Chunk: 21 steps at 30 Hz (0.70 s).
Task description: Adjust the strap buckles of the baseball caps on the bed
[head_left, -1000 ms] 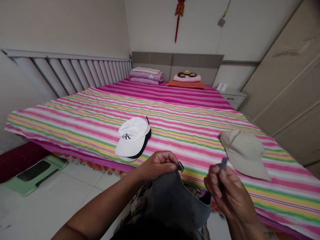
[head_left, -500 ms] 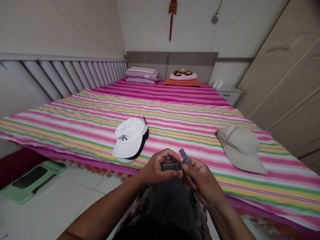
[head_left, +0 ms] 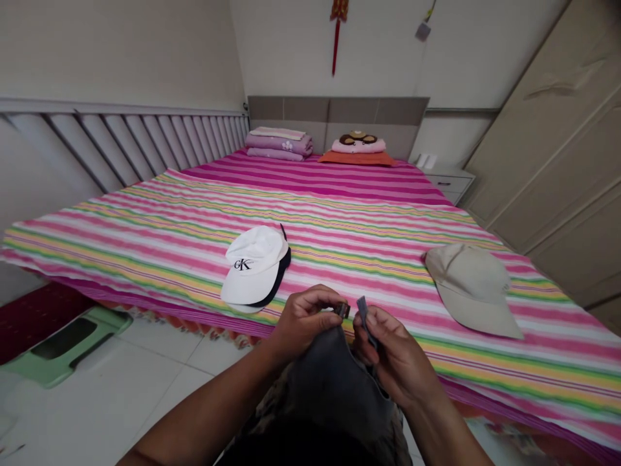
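I hold a dark grey cap (head_left: 334, 388) close to my body, in front of the bed's near edge. My left hand (head_left: 305, 320) pinches the cap's metal buckle (head_left: 342, 310) at the back. My right hand (head_left: 391, 359) pinches the end of the cap's grey strap (head_left: 363, 308), a small gap from the buckle. On the striped bedspread (head_left: 339, 220) lies a white cap (head_left: 255, 268) with a dark underside, beyond my left hand. A beige cap (head_left: 473, 288) rests to the right.
Folded purple bedding (head_left: 279, 144) and a pink pillow on an orange one (head_left: 359, 149) sit at the headboard. A nightstand (head_left: 449, 182) and wardrobe doors (head_left: 557, 142) stand right. A green step stool (head_left: 63, 343) is on the tiled floor at left.
My right hand came in from the right with the strap end and now holds it beside the buckle. The view shifted slightly.
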### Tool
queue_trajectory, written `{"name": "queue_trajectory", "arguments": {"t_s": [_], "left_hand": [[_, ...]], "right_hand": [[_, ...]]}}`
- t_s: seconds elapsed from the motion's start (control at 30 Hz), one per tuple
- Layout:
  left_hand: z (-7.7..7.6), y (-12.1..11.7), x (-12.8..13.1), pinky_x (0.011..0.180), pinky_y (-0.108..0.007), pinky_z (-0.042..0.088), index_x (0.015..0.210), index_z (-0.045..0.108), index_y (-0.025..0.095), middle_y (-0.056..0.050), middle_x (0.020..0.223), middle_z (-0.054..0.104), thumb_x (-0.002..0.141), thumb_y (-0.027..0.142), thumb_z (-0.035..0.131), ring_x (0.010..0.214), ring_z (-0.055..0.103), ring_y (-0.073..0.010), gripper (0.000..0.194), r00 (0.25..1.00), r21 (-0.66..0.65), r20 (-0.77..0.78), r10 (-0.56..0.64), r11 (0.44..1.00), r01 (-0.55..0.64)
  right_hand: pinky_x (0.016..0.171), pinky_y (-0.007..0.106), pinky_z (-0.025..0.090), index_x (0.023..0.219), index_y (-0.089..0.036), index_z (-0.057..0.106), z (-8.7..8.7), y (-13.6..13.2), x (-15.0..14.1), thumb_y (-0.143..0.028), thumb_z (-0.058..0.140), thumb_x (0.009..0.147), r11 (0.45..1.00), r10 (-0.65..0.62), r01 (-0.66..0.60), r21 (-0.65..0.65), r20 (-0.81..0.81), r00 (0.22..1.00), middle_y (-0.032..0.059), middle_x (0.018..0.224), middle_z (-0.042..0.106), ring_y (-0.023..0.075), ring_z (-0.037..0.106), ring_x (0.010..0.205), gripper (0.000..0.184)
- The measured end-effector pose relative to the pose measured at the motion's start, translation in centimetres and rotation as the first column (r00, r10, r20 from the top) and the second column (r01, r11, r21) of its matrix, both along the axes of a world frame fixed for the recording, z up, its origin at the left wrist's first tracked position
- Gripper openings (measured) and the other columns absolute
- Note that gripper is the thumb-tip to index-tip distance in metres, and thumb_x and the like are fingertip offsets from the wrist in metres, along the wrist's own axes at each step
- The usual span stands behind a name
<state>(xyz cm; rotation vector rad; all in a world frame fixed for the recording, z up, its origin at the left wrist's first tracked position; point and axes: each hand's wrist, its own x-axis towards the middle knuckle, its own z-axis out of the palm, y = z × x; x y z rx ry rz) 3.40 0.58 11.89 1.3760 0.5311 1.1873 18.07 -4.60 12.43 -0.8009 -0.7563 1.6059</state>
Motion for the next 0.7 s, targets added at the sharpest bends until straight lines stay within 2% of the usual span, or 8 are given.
{"name": "queue_trajectory", "arguments": {"t_s": [0.1,0.17,0.3,0.5,0.6,0.7], "left_hand": [[-0.2,-0.1,0.2,0.070,-0.026,0.044,0.078,0.068,0.015,-0.003,0.077,0.061,0.060,0.022,0.071,0.073,0.056,-0.0139,0.019,0.998,-0.094,0.057,-0.026,0.995,0.031],[-0.2,-0.2,0.2,0.069,-0.025,0.044,0.079,0.069,0.016,-0.002,0.078,0.061,0.061,0.021,0.071,0.073,0.056,-0.0132,0.019,0.996,-0.131,0.077,-0.039,0.990,0.049],[-0.2,-0.3,0.2,0.070,-0.024,0.044,0.079,0.069,0.018,-0.002,0.079,0.061,0.062,0.019,0.070,0.074,0.056,-0.0125,0.017,0.995,-0.124,0.090,-0.041,0.991,0.052],[-0.2,-0.1,-0.1,0.074,-0.029,0.044,0.082,0.069,0.016,-0.005,0.080,0.061,0.063,0.024,0.070,0.078,0.057,-0.0159,0.020,0.998,-0.007,-0.024,-0.051,0.999,0.051],[0.0,-0.1,-0.4,0.074,-0.029,0.044,0.084,0.069,0.017,-0.006,0.082,0.062,0.065,0.024,0.070,0.080,0.057,-0.0166,0.020,0.994,0.130,-0.107,-0.015,0.991,0.029],[0.5,-0.1,-0.7,0.074,-0.029,0.044,0.086,0.067,0.017,-0.007,0.083,0.062,0.067,0.022,0.068,0.080,0.058,-0.0168,0.020,0.978,0.274,-0.200,0.059,0.962,-0.002]], "right_hand": [[0.037,0.017,0.018,0.066,-0.016,0.054,-0.3,0.0,-0.2,-0.031,0.066,0.070,0.996,0.088,-0.090,-0.014,-0.097,0.991,-0.0073,0.048,0.042,0.0015,0.024,0.034,0.019],[0.036,0.016,0.017,0.066,-0.016,0.053,-0.4,0.0,-0.4,-0.029,0.066,0.070,0.994,0.105,-0.108,-0.021,-0.105,0.989,-0.0072,0.047,0.042,0.0013,0.025,0.034,0.019],[0.036,0.015,0.015,0.065,-0.015,0.052,-0.6,-0.1,-0.8,-0.029,0.067,0.069,0.992,0.117,-0.122,-0.046,-0.095,0.989,-0.0072,0.046,0.043,0.0005,0.026,0.033,0.021],[0.036,0.016,0.015,0.065,-0.015,0.052,-0.7,0.0,-1.0,-0.031,0.069,0.067,0.995,0.086,-0.088,-0.042,-0.041,0.995,-0.0077,0.045,0.043,0.0008,0.024,0.033,0.024],[0.038,0.017,0.017,0.067,-0.016,0.051,-0.4,0.1,-1.0,-0.032,0.067,0.069,0.999,0.053,-0.053,0.004,0.021,0.998,-0.0086,0.041,0.040,0.0024,0.024,0.034,0.023],[0.041,0.018,0.022,0.073,-0.018,0.050,0.2,0.0,-0.8,-0.028,0.068,0.068,0.998,0.024,-0.026,0.051,0.042,0.999,-0.0075,0.046,0.045,0.0049,0.030,0.038,0.021]]}}
